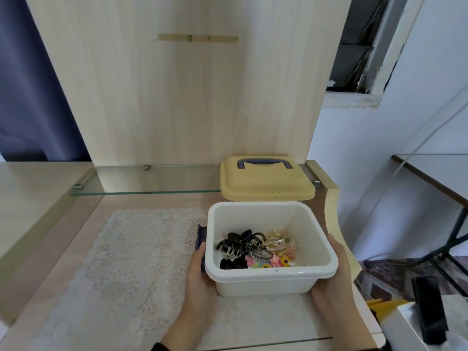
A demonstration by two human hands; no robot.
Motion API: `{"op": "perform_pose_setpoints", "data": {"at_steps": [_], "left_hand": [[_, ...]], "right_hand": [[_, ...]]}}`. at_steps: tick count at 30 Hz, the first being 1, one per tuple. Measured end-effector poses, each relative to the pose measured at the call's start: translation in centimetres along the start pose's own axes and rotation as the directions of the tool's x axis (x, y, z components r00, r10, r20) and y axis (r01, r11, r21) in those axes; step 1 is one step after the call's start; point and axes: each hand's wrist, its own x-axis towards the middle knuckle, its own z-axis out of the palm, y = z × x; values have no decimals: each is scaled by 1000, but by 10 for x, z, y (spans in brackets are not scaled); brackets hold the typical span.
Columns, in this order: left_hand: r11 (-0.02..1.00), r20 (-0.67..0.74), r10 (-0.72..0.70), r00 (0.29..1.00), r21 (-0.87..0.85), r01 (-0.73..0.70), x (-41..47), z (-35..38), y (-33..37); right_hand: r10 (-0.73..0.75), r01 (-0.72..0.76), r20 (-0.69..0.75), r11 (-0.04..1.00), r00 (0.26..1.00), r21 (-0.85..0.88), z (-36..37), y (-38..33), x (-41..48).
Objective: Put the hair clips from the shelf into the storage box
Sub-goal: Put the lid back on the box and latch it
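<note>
Both hands on the storage box [266,285], lower centre-right of frame, lid off. Left hand [200,272] grasps the box's left wall, thumb up by the blue latch [201,236] on that side. Right hand [334,277] grasps the right wall, thumb lying along it just under the rim (other fingers of both hands are hidden behind or under the box, so can't tell how they sit). The box rests on the right part of a white lace mat [131,262], which covers the wooden tabletop [63,262]. The hair clips [255,249] are inside the box, piled on its floor: black claw clips [238,243] on the left, gold and silver metal ones [276,241] on the right, small coloured flower clips [273,262] toward the near wall. The yellow lid [266,188] lies flat on the right end of the glass shelf [152,178], mid-frame just behind the box, with its blue handle [264,163] folded down. The shelf is mounted on a light wood back panel [190,97]. Blue curtain [25,84] at upper left, window opening [362,46] at upper right, and a black object [430,312], too blurred to identify, at lower right.
</note>
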Motion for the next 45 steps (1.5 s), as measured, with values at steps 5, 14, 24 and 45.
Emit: {"op": "perform_pose_setpoints", "data": {"at_steps": [5, 14, 24, 45], "left_hand": [[999, -32, 29, 999, 40, -28, -1, -16, 9], [991, -92, 114, 989, 82, -107, -3, -60, 42], [989, -123, 105, 987, 121, -90, 5, -87, 63], [709, -29, 403, 915, 643, -292, 61, -60, 148]], "right_hand": [[-3, 2, -4, 993, 1000, -122, 15, 9, -16], [109, -122, 147, 989, 983, 82, 67, 34, -38], [225, -243, 157, 964, 962, 109, 98, 49, -41], [-240, 109, -251, 890, 938, -442, 57, -41, 13]]}}
